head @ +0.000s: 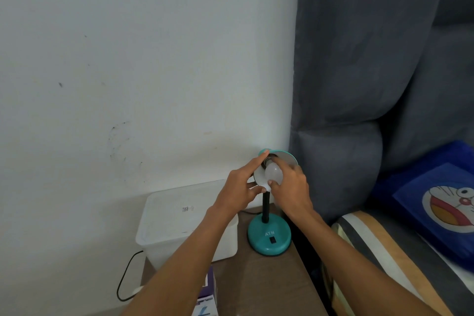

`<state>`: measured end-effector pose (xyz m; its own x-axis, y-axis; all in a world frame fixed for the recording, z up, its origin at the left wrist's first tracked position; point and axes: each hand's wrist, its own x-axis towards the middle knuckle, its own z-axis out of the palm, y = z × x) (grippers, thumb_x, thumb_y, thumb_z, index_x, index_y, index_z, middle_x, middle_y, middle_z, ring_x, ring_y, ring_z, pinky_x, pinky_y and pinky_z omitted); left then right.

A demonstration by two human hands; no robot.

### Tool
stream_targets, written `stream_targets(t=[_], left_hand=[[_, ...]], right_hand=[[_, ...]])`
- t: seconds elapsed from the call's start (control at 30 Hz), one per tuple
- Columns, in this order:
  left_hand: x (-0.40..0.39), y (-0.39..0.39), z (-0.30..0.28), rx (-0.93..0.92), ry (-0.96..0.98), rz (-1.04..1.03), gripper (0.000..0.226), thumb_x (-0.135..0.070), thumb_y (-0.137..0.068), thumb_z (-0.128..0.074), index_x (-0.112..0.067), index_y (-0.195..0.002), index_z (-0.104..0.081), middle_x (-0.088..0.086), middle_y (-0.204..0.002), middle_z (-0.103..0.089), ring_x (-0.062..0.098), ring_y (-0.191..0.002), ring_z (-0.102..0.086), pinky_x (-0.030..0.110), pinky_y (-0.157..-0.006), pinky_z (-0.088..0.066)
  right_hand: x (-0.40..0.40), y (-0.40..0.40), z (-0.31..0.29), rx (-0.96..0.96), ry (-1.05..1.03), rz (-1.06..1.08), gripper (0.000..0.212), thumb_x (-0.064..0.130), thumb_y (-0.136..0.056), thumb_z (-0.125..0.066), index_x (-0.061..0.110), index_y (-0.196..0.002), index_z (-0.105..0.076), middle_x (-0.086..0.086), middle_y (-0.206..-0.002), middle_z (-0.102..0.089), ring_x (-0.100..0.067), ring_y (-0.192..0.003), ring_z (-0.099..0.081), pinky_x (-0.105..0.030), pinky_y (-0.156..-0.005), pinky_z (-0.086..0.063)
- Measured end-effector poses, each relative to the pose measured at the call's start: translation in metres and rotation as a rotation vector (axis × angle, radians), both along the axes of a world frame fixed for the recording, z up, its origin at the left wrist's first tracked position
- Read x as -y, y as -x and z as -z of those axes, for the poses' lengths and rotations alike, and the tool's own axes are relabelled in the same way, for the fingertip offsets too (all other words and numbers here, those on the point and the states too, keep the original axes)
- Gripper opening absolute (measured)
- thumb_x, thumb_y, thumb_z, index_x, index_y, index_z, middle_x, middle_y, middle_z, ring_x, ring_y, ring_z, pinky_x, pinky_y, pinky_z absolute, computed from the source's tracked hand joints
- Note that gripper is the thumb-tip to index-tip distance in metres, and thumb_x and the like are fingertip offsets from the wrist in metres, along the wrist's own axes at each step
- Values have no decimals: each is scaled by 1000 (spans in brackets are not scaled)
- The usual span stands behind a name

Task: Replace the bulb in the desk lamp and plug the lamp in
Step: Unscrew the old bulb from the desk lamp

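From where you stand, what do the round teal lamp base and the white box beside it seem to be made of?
The round teal lamp base looks like painted metal or glossy plastic: smooth, with a soft sheen and printed white letters; I cannot tell which. The white lidded box looks like translucent matte plastic: cloudy walls, rounded moulded corners, a small printed label on the lid.

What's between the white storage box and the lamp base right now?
In the head view, the left forearm crosses over the gap between white box and teal lamp base; below it, bare tabletop.

Right hand (291, 185) around bulb (274, 173) in teal lamp shade (288, 157), left hand (239, 187) on rim
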<state>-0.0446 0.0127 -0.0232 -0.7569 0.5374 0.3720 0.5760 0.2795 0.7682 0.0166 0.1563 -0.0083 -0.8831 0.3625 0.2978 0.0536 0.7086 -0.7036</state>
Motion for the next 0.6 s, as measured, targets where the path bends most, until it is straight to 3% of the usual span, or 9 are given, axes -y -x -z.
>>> stream_targets(t=[0.13, 0.23, 0.3, 0.43, 0.53, 0.6], left_hand=[[-2, 0, 0, 7, -12, 6, 97, 5, -86, -79, -51, -152, -36, -19, -149, -51, 5, -133, -55, 15, -100, -53], [-1, -2, 1, 13, -28, -6, 100, 6, -87, -78, -59, -149, -35, -21, -146, -53, 6, -132, -57, 15, -99, -54], [0, -2, 1, 9, -32, -16, 102, 6, -87, -78, -63, -147, -33, -20, -146, -53, 7, -133, -57, 15, -99, -53], [-1, -1, 1, 10, -39, -15, 106, 7, -88, -78, -71, -144, -33, -23, -146, -54, 8, -133, -59, 17, -98, -55], [-1, -2, 0, 1, -44, -11, 106, 7, -87, -78, -71, -143, -33, -25, -144, -53, 6, -132, -58, 16, -98, -55], [-2, -2, 0, -3, -36, -5, 104, 5, -87, -79, -67, -146, -34, -20, -147, -54, 9, -133, -59, 20, -100, -56]], right_hand=[[0, 0, 3, 7, -10, 11, 61, 9, -83, -63, 35, -137, -54, -15, -133, -44, -35, -116, -53, -41, -98, -50], [2, 1, -1, -78, 31, 20, 43, 24, -88, -67, 31, -130, -59, -12, -130, -55, -31, -114, -57, -41, -96, -52], [3, 2, -3, -113, 70, 34, 44, 25, -88, -70, 25, -130, -58, -8, -125, -62, -28, -111, -61, -40, -93, -53], [4, 2, -4, 26, 114, 106, 44, 39, -90, -65, 17, -127, -57, -14, -116, -67, -34, -104, -65, -41, -87, -55], [2, 2, -5, 35, 141, 95, 44, 33, -89, -68, 19, -129, -57, -13, -119, -64, -33, -106, -63, -38, -87, -52], [1, 3, -7, 19, 117, 81, 49, 20, -85, -71, 22, -131, -57, -11, -125, -53, -32, -107, -60, -38, -90, -51]])
